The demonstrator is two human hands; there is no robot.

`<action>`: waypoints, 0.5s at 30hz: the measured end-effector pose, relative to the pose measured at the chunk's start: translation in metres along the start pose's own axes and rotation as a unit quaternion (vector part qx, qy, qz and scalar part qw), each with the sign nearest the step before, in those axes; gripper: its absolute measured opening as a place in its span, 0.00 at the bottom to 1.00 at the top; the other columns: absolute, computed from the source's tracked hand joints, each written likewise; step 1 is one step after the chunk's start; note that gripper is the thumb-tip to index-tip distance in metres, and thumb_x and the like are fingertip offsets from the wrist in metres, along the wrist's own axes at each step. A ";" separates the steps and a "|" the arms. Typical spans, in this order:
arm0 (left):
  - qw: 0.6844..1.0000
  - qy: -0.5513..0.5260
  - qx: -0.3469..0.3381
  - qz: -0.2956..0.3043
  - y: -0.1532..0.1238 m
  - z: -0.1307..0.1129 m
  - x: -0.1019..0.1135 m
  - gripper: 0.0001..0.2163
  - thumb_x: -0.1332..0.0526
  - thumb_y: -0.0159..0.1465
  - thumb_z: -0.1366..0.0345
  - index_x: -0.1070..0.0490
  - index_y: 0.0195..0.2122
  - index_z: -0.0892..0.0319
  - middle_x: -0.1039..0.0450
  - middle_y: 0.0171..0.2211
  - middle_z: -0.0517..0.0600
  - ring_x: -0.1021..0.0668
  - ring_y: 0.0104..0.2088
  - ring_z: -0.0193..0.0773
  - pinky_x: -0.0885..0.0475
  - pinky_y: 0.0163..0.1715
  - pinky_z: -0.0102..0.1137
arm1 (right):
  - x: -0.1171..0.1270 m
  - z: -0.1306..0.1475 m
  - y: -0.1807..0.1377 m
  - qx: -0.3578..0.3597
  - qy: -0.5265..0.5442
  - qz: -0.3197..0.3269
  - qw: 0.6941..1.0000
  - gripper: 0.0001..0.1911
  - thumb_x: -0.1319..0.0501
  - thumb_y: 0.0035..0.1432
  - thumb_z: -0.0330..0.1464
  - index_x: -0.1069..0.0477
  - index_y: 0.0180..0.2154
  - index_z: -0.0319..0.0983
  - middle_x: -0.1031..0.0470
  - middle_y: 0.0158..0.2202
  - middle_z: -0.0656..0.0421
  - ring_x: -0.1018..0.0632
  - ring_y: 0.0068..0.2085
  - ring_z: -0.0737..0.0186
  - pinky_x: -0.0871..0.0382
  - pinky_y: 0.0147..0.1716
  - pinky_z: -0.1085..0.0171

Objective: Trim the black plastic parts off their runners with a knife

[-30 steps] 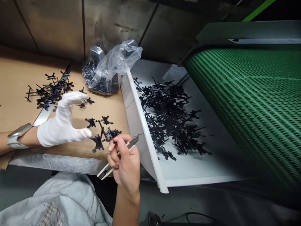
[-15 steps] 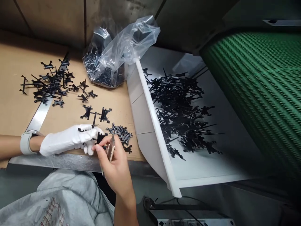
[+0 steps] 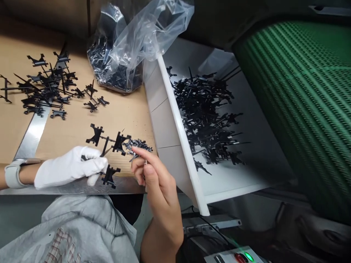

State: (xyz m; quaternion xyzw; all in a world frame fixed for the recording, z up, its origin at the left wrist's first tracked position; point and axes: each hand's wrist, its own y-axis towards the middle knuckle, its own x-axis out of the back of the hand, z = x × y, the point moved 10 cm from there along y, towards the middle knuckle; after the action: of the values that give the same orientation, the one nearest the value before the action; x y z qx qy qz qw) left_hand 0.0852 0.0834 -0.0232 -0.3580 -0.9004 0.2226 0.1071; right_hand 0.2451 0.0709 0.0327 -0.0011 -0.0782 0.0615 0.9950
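My left hand (image 3: pixel 70 168), in a white glove, lies on the cardboard work surface (image 3: pixel 126 117) and pinches a black plastic sprue (image 3: pixel 108 144) with small parts on its branches. My bare right hand (image 3: pixel 156 179) is closed around a slim metal tool, mostly hidden behind the fingers, with its fingertips beside a small heap of loose black parts (image 3: pixel 138 145). The two hands are close together at the near edge of the surface.
A clear plastic bag of black parts (image 3: pixel 123 62) stands at the back. More black sprues (image 3: pixel 46 87) lie scattered at the left. A white tray (image 3: pixel 175 120) at the right holds a large pile of sprues (image 3: pixel 208 117). A green ribbed conveyor belt (image 3: pixel 296 95) runs beyond it.
My left hand came down from an open raised pose and took hold of the sprue. My right hand turned the tool down out of sight and shifted towards the loose parts. The view tilted down.
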 end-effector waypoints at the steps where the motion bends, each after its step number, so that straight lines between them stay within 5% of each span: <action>1: 1.000 -0.001 0.001 0.008 -0.001 0.001 -0.002 0.30 0.42 0.64 0.37 0.31 0.20 0.61 0.32 0.17 0.47 0.38 0.20 0.29 0.43 0.23 0.26 | -0.002 0.001 0.001 0.014 -0.010 0.010 1.000 0.18 0.45 0.77 0.43 0.25 0.61 0.49 0.22 0.35 0.61 0.25 0.32 0.66 0.27 0.39 0.63; 7: 0.998 0.018 -0.009 0.054 -0.007 0.001 -0.014 0.27 0.45 0.65 0.43 0.30 0.18 0.60 0.33 0.14 0.47 0.35 0.18 0.28 0.42 0.18 0.22 | -0.013 0.011 0.003 0.088 -0.019 0.054 0.994 0.21 0.43 0.76 0.37 0.30 0.66 0.52 0.17 0.48 0.57 0.17 0.46 0.60 0.22 0.53 0.55; 15: 0.996 0.042 -0.066 0.047 -0.012 -0.026 -0.018 0.21 0.47 0.62 0.54 0.37 0.13 0.57 0.36 0.10 0.46 0.34 0.12 0.28 0.42 0.12 0.20 | -0.012 0.021 0.000 0.129 0.022 0.054 0.990 0.21 0.42 0.75 0.33 0.29 0.65 0.57 0.17 0.48 0.60 0.17 0.45 0.63 0.22 0.46 0.60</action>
State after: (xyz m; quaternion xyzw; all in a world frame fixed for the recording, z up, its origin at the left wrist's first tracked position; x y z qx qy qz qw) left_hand 0.1002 0.0720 0.0047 -0.4153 -0.8901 0.1520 0.1102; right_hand 0.2297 0.0696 0.0519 0.1222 -0.0470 0.1252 0.9835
